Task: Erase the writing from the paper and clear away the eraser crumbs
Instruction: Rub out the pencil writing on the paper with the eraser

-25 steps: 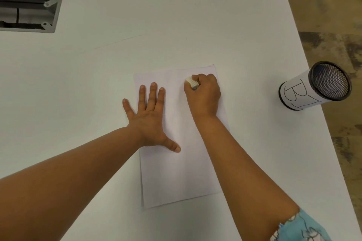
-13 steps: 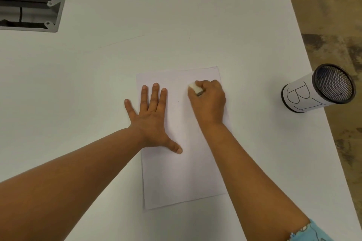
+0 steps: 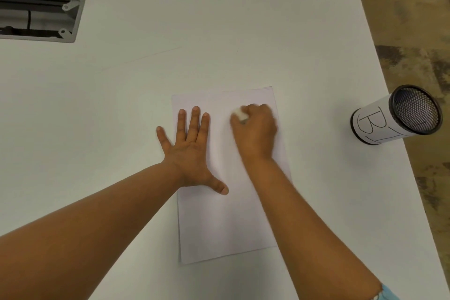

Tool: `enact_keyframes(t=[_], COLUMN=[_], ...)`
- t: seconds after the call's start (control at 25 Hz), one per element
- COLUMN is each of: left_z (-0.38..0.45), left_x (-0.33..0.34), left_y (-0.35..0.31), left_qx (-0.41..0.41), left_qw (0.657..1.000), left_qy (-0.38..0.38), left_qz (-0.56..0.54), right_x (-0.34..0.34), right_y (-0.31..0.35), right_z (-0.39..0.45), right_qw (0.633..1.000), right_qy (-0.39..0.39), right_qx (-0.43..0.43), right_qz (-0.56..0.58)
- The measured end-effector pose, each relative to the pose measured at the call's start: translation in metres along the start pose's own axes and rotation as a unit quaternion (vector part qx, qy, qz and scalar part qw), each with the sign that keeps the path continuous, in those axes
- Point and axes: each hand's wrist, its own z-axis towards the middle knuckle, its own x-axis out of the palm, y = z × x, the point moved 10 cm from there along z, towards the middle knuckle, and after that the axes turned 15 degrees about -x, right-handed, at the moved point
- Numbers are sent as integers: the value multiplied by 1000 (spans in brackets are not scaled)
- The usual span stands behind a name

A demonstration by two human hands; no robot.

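White rectangular paper sheet (image 3: 229, 221) flat on white table (image 3: 219, 31). Left hand (image 3: 192, 153) spread flat, pressing sheet's left edge. Right hand (image 3: 255, 129) curled, gripping small white eraser (image 3: 239, 114) at sheet's 1 o'clock.

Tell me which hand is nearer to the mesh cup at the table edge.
Right. The right hand grips the eraser on the paper, closer to the mesh cup; the left hand lies flat farther away.

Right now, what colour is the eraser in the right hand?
White, seen in the head view: the eraser pokes out of the right hand.
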Motion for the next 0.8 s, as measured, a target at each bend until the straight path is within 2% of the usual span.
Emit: enact_keyframes(t=[0.08, 0.12, 0.24, 0.32, 0.52, 0.68, 0.8], left_z=[0, -1, -1, -2, -1, -1, -2], left_x=[0, 0, -1, 0, -2, -1, -2], left_y=[1, 1, 0, 0, 2, 1, 0], left_qx=[-2, -1, 1, 1, -3, -2, 0], left_qw=[1000, 1000, 1000, 1000, 1000, 1000, 1000], left_qy=[-4, -4, 5, 7, 0, 4, 2], left_qz=[4, 3, -5, -4, 3, -3, -3], right_x=[16, 13, -15, -17, 20, -13, -21], right_y=[24, 21, -20, -28, 24, -22, -25], right_z=[-15, -12, 16, 17, -8, 23, 13], right_qw=[997, 997, 1000, 998, 996, 1000, 999], right_qy=[39, 41, -12, -25, 49, -7, -27], right_qx=[-60, -59, 28, 56, -66, 27, 35], right_qz=[13, 13, 4, -5, 17, 10, 18])
